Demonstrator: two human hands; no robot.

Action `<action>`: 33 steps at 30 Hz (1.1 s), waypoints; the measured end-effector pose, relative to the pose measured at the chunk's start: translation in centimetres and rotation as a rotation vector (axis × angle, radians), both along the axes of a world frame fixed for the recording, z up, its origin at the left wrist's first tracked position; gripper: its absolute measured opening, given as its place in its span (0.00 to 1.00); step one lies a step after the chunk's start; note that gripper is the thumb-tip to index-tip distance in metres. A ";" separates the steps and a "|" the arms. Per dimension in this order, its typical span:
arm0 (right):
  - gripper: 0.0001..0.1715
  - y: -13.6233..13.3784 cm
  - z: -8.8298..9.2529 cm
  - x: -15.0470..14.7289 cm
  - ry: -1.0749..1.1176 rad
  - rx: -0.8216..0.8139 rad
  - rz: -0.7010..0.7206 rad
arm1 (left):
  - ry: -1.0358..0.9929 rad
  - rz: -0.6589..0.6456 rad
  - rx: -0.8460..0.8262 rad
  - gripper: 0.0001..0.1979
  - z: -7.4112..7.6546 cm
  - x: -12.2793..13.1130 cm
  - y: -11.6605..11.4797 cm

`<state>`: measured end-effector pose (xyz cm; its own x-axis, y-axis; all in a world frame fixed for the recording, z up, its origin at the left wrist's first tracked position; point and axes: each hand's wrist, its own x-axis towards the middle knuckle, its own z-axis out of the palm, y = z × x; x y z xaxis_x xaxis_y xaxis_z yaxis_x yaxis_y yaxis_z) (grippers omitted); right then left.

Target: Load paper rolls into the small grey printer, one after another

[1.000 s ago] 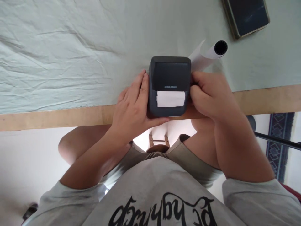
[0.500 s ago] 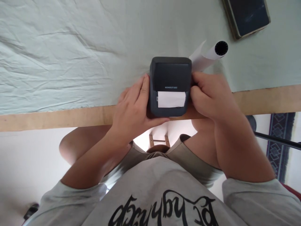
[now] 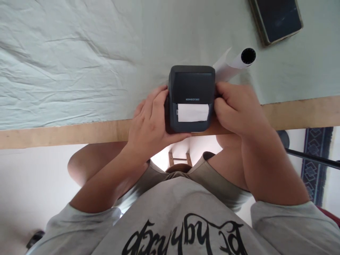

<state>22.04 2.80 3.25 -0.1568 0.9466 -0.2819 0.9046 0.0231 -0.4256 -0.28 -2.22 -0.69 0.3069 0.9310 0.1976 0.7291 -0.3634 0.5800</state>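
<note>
A dark label printer stands at the table's front edge, with a strip of white paper showing at its slot. My left hand is wrapped round the printer's left side, its thumb along the front edge. On the other side my right hand is closed, thumb and curled forefinger pressed at the printer's right side; the fingertips are hidden, so what they pinch cannot be made out. Just behind that hand lies a white paper roll with a black core, touching or close to the printer.
A dark phone-like device lies at the back right on the pale green cloth. The wooden table edge runs across in front, above my legs. A black pole is at the lower right.
The printer, roll and phone-like device appear shifted very slightly in view. The fingers of my left hand have moved a little on the printer's side. My right hand keeps its closed pose.
</note>
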 end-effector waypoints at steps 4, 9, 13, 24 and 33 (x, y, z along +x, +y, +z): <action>0.10 -0.1 -0.1 0.0 0.004 0.024 0.017 | 0.018 -0.003 0.033 0.46 -0.1 -0.1 0.1; 0.11 -0.2 0.3 -0.5 -0.064 0.014 0.010 | 0.045 -0.006 0.116 0.47 0.1 -0.1 0.3; 0.14 -0.2 0.4 -0.8 -0.067 0.004 0.005 | 0.043 -0.002 0.011 0.45 0.7 -0.1 0.3; 0.13 -0.2 0.1 -0.6 -0.042 0.044 0.022 | 0.031 0.006 -0.063 0.47 0.7 -0.2 0.4; 0.12 -0.4 -0.8 -0.3 -0.023 0.113 0.037 | 0.034 0.002 -0.046 0.47 0.7 -0.2 0.5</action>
<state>21.74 2.44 2.49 -0.1870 0.9661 -0.1777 0.9118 0.1034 -0.3973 -0.46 -1.73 -0.01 0.3103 0.9396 0.1446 0.7492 -0.3353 0.5711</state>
